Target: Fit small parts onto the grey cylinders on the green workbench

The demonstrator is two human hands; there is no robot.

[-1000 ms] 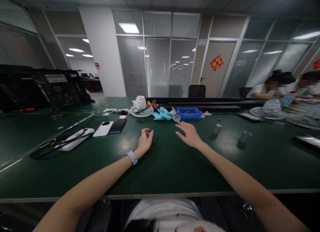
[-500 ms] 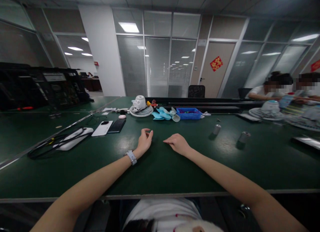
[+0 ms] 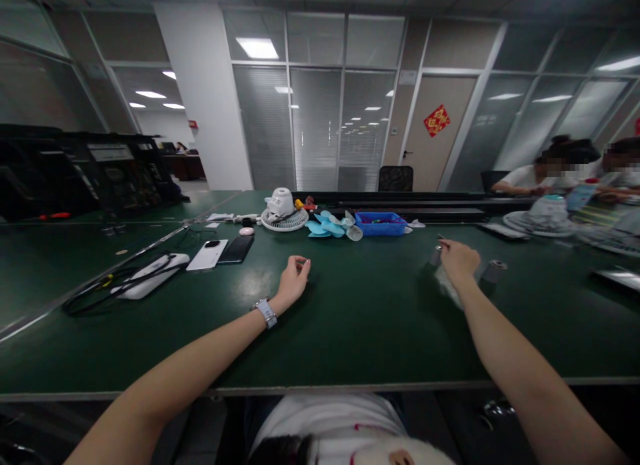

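My left hand rests on the green table, loosely curled, with a gap inside the fingers and nothing in them. On that wrist is a watch with a pale strap. Out to the right, my right hand has its fingers drawn together in a pinch, the tips at a small dark piece; how firmly they grip it is too small to tell. One grey metal cylinder stands just left of this hand, partly covered, and another grey cylinder stands to its right.
Along the back lie a white fan part, blue fan blades and a blue tray. At left are a white phone, a dark phone and a black cable. Two people sit at far right.
My right hand has swung from the middle of the table to the right, up to the small dark piece between the cylinders. My left hand has stayed nearly in place.
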